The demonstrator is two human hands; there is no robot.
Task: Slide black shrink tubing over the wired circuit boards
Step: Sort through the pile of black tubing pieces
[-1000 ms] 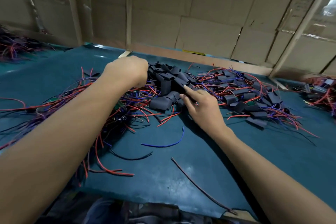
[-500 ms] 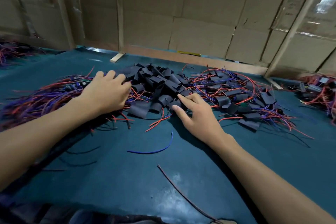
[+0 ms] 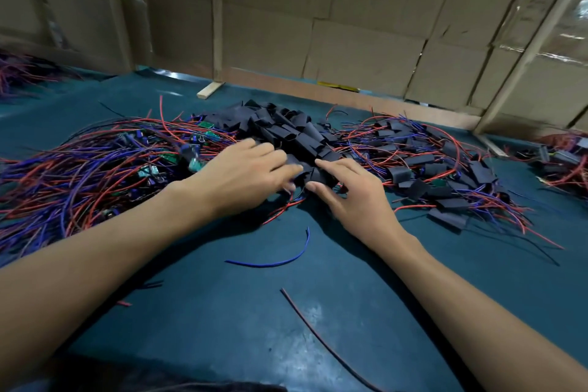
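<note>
A heap of flat black shrink tubing pieces [image 3: 292, 134] lies in the middle of the green table. To its left spreads a tangle of bare wired circuit boards [image 3: 105, 165] with red and purple leads. On the right lies a pile of tubed boards [image 3: 445, 165]. My left hand [image 3: 245, 175] lies palm down at the near left edge of the tubing heap, fingers stretched and blurred. My right hand [image 3: 353, 191] is beside it, fingers spread and touching black pieces at the heap's near edge. Neither hand plainly grips anything.
A loose blue wire [image 3: 273, 261] and a dark red-black wire [image 3: 318, 334] lie on the green table [image 3: 206, 312] near me. More wire bundles sit at the far left [image 3: 19, 73] and far right [image 3: 563, 159]. Cardboard walls [image 3: 350, 25] close the back.
My left hand has come down from a raised fist over the bare boards, opened, and slid right to the tubing heap. My right hand has stayed at the heap's near edge.
</note>
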